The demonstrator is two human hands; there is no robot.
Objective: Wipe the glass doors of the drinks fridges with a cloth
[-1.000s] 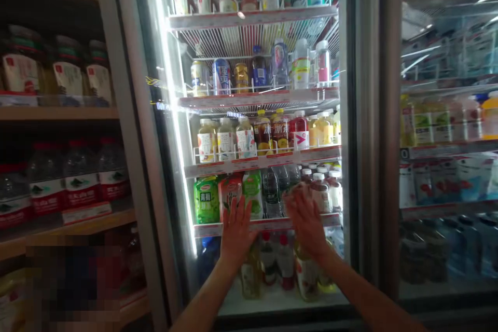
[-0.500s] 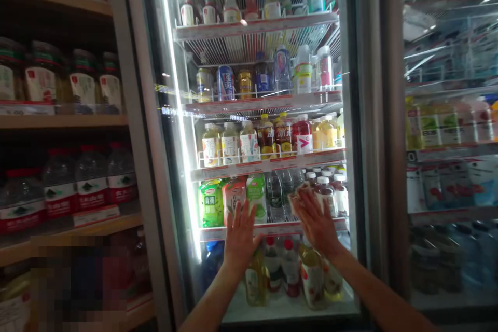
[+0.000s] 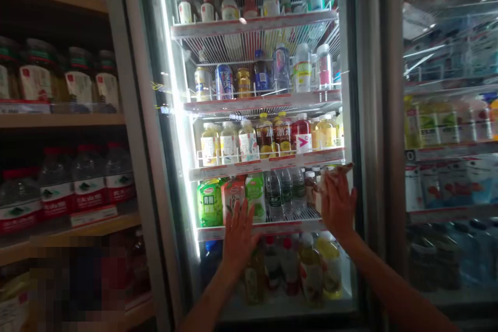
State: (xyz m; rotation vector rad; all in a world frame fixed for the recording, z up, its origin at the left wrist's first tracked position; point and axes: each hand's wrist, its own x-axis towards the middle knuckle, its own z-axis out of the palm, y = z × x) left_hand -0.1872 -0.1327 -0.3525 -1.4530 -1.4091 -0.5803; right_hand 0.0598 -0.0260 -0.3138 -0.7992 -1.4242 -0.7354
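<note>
While your left hand (image 3: 237, 234) appears flat against metal-framed glass door (image 3: 370, 114), fingers spread, your right hand (image 3: 339, 207) covers crumpled brownish-pink cloth (image 3: 344, 168) near door's right edge. Right fingers extended, mostly close together over it; cannot tell whether thumb pinches. Cloth looks light, limp, soft; likely best held bunched at middle, under palm. Behind glass: green plastic pouch (image 3: 210, 203) reads 青梅; yellow-capped brown bottle (image 3: 266, 137) shows 冰; red bottle (image 3: 302, 127) with white label bears pink V. White-and-red shelf strip's (image 3: 249, 167) print too small.
</note>
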